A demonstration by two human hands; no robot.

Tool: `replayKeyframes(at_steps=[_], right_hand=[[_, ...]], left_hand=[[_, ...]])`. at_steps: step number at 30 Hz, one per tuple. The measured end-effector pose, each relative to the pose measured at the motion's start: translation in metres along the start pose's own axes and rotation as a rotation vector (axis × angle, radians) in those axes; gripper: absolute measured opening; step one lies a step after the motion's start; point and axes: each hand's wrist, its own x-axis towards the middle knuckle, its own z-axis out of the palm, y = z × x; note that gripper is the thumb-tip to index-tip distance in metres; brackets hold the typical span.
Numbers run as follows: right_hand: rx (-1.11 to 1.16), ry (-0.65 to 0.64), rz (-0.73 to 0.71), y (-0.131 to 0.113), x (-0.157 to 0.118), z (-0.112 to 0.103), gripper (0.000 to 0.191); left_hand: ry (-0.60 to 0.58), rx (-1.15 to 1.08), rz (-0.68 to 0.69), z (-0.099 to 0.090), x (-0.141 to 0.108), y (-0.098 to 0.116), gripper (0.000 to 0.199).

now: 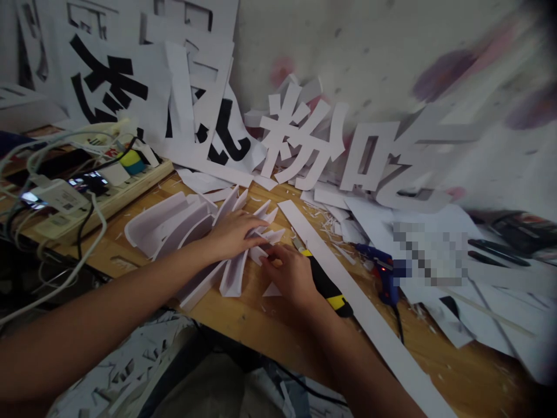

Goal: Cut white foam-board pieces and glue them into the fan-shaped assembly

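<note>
A white foam-board character with raised side walls [187, 229] lies on the wooden table [261, 325]. My left hand [237, 233] rests over its right part, fingers bent around the upright white strips. My right hand [289, 271] is closed, thumb and fingertips pinched at the right edge of the same piece, close to the left fingertips. What lies between the right fingertips is too small to make out. Under and beside the right hand is a yellow and black cutter knife [326, 281]. A long white strip [348, 296] runs diagonally to the right of it.
A blue glue gun [385, 273] with a red light and cable lies at the right. White cut-out characters [304, 136] lean on the wall. A power strip [108, 197] with tangled cables stands at the left. Paper sheets [500, 296] and scraps cover the right side.
</note>
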Motion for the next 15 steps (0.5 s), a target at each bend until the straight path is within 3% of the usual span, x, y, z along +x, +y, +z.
replayKeyframes(at_steps=[15], right_hand=[[-0.013, -0.024, -0.030, 0.0022, -0.0011, 0.0010, 0.008]], left_hand=[[0.016, 0.022, 0.019, 0.0002, -0.0001, -0.0008, 0.037]])
